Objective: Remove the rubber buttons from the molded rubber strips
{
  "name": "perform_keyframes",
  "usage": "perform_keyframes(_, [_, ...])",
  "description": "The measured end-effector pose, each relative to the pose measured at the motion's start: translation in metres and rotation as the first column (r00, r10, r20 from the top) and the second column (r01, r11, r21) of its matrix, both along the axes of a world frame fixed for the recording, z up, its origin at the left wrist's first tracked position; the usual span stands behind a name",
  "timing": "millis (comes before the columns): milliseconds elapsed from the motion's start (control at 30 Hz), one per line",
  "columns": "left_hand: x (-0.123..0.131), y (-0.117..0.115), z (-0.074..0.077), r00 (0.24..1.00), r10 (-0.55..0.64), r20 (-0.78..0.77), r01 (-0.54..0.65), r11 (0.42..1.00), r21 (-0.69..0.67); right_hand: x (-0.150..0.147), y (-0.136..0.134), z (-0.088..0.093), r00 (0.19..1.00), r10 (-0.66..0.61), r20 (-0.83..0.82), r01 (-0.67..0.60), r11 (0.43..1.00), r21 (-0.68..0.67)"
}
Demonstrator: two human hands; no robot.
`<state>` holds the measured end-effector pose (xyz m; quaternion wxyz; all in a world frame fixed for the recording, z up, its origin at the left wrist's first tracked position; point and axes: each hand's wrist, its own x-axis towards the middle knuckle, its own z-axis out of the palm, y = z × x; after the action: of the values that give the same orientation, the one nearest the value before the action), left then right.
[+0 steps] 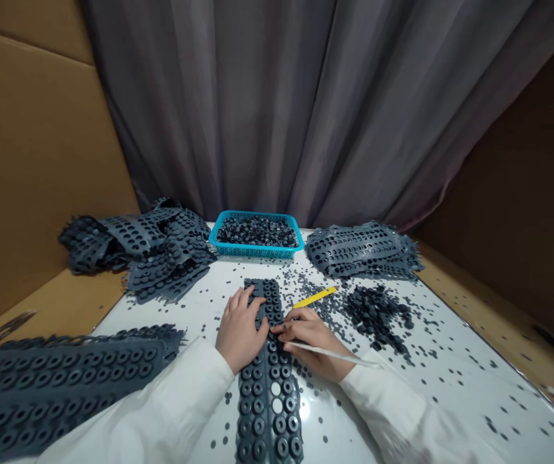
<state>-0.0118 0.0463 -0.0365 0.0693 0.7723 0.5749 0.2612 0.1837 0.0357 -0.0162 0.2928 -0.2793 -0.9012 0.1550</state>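
Head view: my left hand [239,330] lies flat, fingers apart, pressing on the punched grey rubber strip [269,399] running down the middle of the white table [451,403] toward its near edge; my right hand [306,341] is closed on a thin white rod [333,354], beside a yellow stick [314,297], with a blue basket [256,251] at the far edge

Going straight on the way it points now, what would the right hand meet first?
The right hand probably meets the perforated grey rubber strip first, then the left hand; depth is unclear.
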Motion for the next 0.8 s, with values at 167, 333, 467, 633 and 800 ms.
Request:
perform_keyframes(167, [0.0, 0.0, 0.001, 1.0, 0.001, -0.003, -0.001, 1.0, 0.004, -0.003, 0.004, -0.006, 0.995, -0.06, 0.086, 0.043, 0.983, 0.18])
perform_keyframes(333, [0.0, -0.001, 0.001, 1.0, -0.012, 0.003, 0.012, 1.0, -0.01, 0.0, 0.012, -0.011, 0.977, -0.21, 0.034, 0.197, 0.955, 0.223])
perform_keyframes(467, [-0.002, 0.002, 0.004, 0.983, -0.021, 0.185, 0.024, 1.0, -0.012, 0.004, 0.012, -0.003, 0.907, -0.416, -0.071, 0.421, 0.901, 0.101])
perform_keyframes(633, [-0.012, 0.002, 0.034, 0.852, 0.035, 0.522, -0.022, 0.999, -0.03, -0.003, 0.001, 0.01, 0.943, -0.305, -0.136, 0.302, 0.952, -0.038])
perform_keyframes(800, [-0.032, -0.016, 0.067, 0.908, -0.103, 0.407, 0.226, 0.937, -0.266, -0.021, -0.017, 0.013, 0.971, -0.159, -0.177, 0.125, 0.974, -0.189])
